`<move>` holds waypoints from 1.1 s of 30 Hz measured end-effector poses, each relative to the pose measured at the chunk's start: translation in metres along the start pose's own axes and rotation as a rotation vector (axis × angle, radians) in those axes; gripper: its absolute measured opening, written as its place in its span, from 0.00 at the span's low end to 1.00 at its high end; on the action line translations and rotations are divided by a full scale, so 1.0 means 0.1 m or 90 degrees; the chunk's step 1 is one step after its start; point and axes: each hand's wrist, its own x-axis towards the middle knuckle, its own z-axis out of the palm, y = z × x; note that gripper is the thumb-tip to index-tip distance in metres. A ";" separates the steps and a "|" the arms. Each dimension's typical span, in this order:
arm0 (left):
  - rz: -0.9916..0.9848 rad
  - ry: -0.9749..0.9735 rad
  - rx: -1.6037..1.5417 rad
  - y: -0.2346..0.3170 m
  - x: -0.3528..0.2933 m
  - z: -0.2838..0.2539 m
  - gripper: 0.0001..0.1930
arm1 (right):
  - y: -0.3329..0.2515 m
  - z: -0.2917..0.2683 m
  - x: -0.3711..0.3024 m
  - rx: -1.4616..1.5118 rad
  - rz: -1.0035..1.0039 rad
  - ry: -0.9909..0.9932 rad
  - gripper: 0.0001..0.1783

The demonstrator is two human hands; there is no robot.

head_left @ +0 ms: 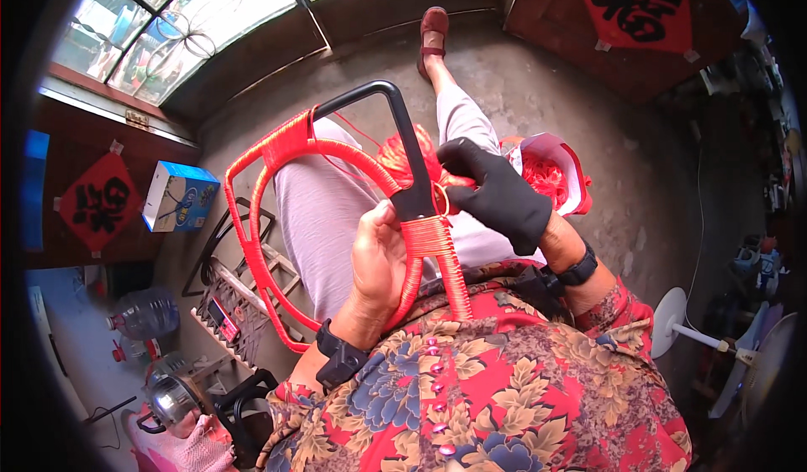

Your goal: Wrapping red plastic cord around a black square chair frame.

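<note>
A black metal frame [405,131] with an inner ring lies across my lap, most of it wound in glossy red cord [282,146]. The black bar stays bare at the far end and at a flat joint near the middle. My bare left hand [380,253] grips the frame just below that joint, thumb up along it. In a black glove, my right hand [496,195] pinches red cord beside the joint, right of the bar. A loose bundle of red cord [408,157] sits behind the bar, touching the gloved fingertips. One thin strand runs from it toward the wrapped left side.
A white and red bag [573,165] of red cord stands right of my legs. At left are a blue box [181,196], a wooden rack [235,304], a water bottle [147,314] and a metal kettle [176,400]. A white fan [670,322] stands at right.
</note>
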 end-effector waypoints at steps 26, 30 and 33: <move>-0.067 -0.087 0.328 0.03 -0.06 0.12 0.10 | -0.05 0.11 1.04 0.531 0.208 -0.139 0.21; -0.100 -0.089 0.333 0.03 -0.05 0.11 0.09 | 0.49 0.25 1.06 0.420 -0.216 -0.124 0.22; -0.070 -0.075 0.318 0.05 -0.02 0.07 0.07 | 0.31 0.03 0.92 0.594 -0.119 0.034 0.20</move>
